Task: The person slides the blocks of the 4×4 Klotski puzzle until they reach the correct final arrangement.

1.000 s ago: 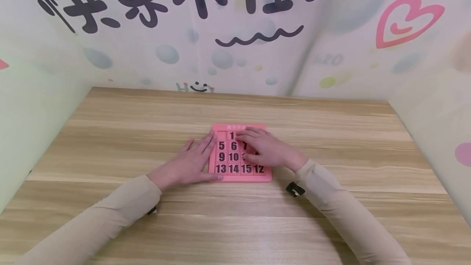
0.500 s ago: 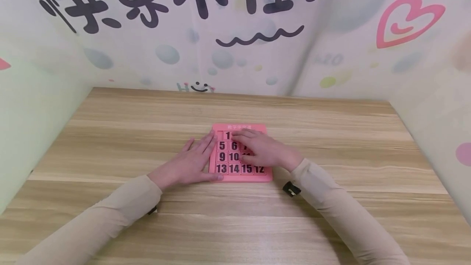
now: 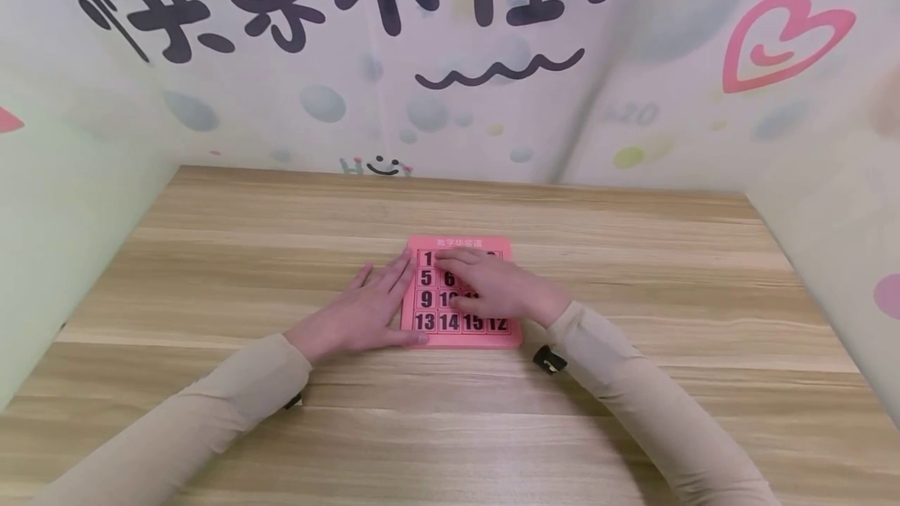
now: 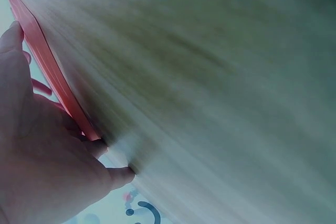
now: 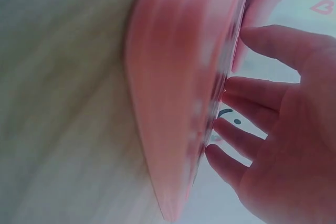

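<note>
A pink number sliding puzzle point(image 3: 460, 341) lies flat on the table in the head view, its tiles printed with black numbers. My left hand point(image 3: 355, 317) rests against its left side, fingers stretched along the rim and thumb at the near left corner. Over the tiles is my right hand point(image 3: 502, 287), its fingertips touching the top row beside the 1 tile point(image 3: 427, 259), which sits in the top left corner. Several upper right tiles are hidden under that hand. In the right wrist view the fingers are slightly bent, tips on the puzzle's face.
The wooden table point(image 3: 281, 217) extends on all sides of the puzzle. A white wall point(image 3: 464, 131) with printed characters and bubbles rises behind it. Black straps point(image 3: 550, 359) are partly seen at the wrists.
My right hand has slid left across the top row. The 1 tile has moved left into the corner gap. My left hand has stayed in place.
</note>
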`<state>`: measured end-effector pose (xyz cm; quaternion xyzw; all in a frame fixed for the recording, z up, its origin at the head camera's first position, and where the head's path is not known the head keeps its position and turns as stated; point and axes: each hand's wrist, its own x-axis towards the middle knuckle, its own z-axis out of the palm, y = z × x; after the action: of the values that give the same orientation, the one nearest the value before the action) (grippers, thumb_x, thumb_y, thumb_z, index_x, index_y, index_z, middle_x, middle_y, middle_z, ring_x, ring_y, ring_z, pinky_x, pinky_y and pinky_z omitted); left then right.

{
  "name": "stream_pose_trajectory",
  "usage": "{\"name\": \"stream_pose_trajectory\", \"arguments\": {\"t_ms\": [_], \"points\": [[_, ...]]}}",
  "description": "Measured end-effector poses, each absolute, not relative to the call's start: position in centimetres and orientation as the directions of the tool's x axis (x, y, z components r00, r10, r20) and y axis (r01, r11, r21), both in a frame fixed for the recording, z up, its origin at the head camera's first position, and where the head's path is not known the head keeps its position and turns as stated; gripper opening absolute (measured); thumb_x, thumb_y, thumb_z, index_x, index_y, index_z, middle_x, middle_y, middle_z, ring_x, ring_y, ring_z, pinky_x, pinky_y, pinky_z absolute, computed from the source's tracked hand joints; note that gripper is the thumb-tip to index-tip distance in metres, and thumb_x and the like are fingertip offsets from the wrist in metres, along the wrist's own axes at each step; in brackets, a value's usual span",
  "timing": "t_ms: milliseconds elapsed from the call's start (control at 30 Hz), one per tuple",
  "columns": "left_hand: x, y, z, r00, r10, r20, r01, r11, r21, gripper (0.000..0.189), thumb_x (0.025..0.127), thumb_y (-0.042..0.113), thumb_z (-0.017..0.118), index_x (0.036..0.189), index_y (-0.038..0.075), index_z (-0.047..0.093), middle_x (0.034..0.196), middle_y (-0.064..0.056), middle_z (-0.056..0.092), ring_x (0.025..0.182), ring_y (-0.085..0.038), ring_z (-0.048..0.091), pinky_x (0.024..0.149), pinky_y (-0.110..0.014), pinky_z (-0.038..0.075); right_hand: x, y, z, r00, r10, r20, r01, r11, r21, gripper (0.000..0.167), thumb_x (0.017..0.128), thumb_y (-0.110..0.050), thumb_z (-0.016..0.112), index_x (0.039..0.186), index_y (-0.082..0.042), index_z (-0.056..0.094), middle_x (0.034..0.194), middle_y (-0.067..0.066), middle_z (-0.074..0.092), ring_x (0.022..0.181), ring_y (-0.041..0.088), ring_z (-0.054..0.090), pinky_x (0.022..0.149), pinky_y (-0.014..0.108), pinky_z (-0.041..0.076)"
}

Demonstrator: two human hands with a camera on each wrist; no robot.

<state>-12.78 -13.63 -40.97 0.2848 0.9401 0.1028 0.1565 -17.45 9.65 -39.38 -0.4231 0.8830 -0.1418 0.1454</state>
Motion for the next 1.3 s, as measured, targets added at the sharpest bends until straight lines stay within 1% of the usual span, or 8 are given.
{"name": "stream_pose_trajectory", "arguments": {"t_ms": [200,400,600,867,1100,1300], "points": [[-12.8,-13.6,-40.9,-0.788,0.568,-0.238,0.506,0.818,0.274,0.109,0.086,0.074,0.045,0.153,0.000,0.003,0.159,-0.015,-0.007,0.146,-0.030,0.003,0.115,-0.054,0.002,-17.5,9.6,-39.3,-0.593,-0.793,-0.143,-0.705,0.596,-0.384,0.061,0.097,-0.030,0.057,0.147,-0.002,0.038,0.155,0.011,0.031,0.142,0.027,0.025,0.116,0.040,0.019],[-12.7,-13.6,-40.9,-0.790,0.567,-0.235,0.504,0.817,0.280,0.108,0.086,0.073,0.046,0.153,-0.001,0.004,0.159,-0.015,-0.007,0.146,-0.031,0.004,0.114,-0.054,0.003,-17.6,10.7,-39.0,-0.582,-0.808,-0.094,-0.705,0.558,-0.438,0.056,0.096,-0.023,0.058,0.145,-0.002,0.042,0.152,0.013,0.035,0.141,0.031,0.026,0.116,0.043,0.018],[-12.7,-13.6,-40.8,-0.790,0.565,-0.238,0.499,0.818,0.285,0.108,0.086,0.072,0.047,0.153,-0.001,0.004,0.159,-0.015,-0.007,0.146,-0.031,0.003,0.114,-0.054,0.002,-17.9,12.3,-38.9,-0.608,-0.791,-0.062,-0.692,0.567,-0.446,0.053,0.096,-0.022,0.059,0.142,0.001,0.045,0.149,0.017,0.039,0.140,0.037,0.026,0.115,0.048,0.019],[-12.7,-13.5,-40.8,-0.789,0.564,-0.244,0.497,0.819,0.287,0.108,0.086,0.072,0.047,0.153,-0.001,0.003,0.159,-0.015,-0.008,0.146,-0.030,0.001,0.115,-0.053,0.001,-18.2,14.1,-39.1,-0.643,-0.761,-0.088,-0.654,0.606,-0.453,0.053,0.095,-0.024,0.059,0.140,0.002,0.047,0.149,0.016,0.039,0.140,0.034,0.027,0.114,0.048,0.020],[-12.7,-13.5,-40.7,-0.786,0.568,-0.243,0.499,0.816,0.291,0.108,0.086,0.071,0.048,0.152,-0.002,0.003,0.159,-0.016,-0.008,0.145,-0.031,0.003,0.114,-0.053,0.000,-18.1,15.0,-39.3,-0.630,-0.773,-0.076,-0.676,0.594,-0.436,0.052,0.096,-0.020,0.057,0.140,0.004,0.046,0.148,0.018,0.040,0.139,0.037,0.028,0.114,0.050,0.020],[-12.7,-13.6,-40.8,-0.785,0.571,-0.240,0.502,0.814,0.293,0.108,0.087,0.071,0.047,0.152,-0.002,0.003,0.159,-0.016,-0.008,0.145,-0.031,0.001,0.114,-0.053,0.000,-18.2,15.0,-39.4,-0.621,-0.780,-0.078,-0.679,0.586,-0.442,0.054,0.095,-0.022,0.058,0.141,0.004,0.045,0.148,0.018,0.040,0.139,0.036,0.029,0.114,0.050,0.021]]}}
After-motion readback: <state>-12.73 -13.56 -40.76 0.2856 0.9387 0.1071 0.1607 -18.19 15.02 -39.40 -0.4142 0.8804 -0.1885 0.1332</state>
